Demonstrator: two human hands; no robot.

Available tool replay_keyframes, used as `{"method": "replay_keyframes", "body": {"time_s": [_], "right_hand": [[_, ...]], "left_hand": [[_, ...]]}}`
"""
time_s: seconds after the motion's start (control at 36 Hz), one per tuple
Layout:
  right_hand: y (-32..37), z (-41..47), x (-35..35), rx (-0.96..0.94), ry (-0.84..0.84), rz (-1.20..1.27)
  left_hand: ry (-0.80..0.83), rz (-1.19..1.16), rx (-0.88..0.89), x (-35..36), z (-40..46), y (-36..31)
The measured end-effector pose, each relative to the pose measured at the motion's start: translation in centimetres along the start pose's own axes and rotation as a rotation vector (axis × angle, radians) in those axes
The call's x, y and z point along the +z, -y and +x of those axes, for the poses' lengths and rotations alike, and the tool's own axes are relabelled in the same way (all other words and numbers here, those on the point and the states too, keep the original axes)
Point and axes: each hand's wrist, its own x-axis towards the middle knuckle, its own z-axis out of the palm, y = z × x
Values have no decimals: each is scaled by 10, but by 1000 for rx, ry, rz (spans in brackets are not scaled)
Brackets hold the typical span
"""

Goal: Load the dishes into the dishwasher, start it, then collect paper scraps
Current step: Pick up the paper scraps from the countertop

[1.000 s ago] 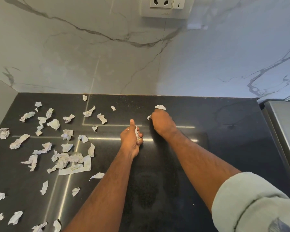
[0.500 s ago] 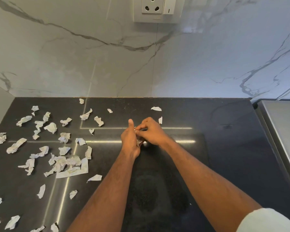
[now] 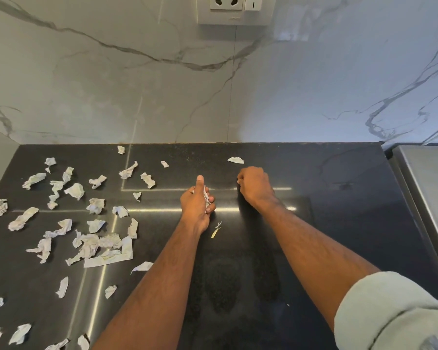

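Fingers of left hand (image 3: pixel 196 205) clutch paper scraps (image 3: pixel 206 198); right hand (image 3: pixel 254 184) fingers curl, contents unclear.

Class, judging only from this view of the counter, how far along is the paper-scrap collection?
Done: the counter's right side is nearly bare. In hand: the left hand grips a wad of scraps; the right hand reaches near one scrap. Left: many scraps cover the left side. No dishwasher is visible.

Crumpled paper scraps (image 3: pixel 94 245), glossy black speckled stone countertop (image 3: pixel 339 223), polished veined marble wall (image 3: pixel 111 84), brushed metal appliance (image 3: pixel 430 178)
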Motion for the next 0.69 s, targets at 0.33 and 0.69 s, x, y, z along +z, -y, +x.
{"method": "replay_keyframes", "body": {"time_s": [0.33, 0.69], "right_hand": [[13, 39, -22, -214, 12, -64], [-3, -43, 2, -320, 63, -259]], "left_hand": [[7, -2, 41, -21, 0, -4], [-61, -21, 101, -58, -40, 15]]}}
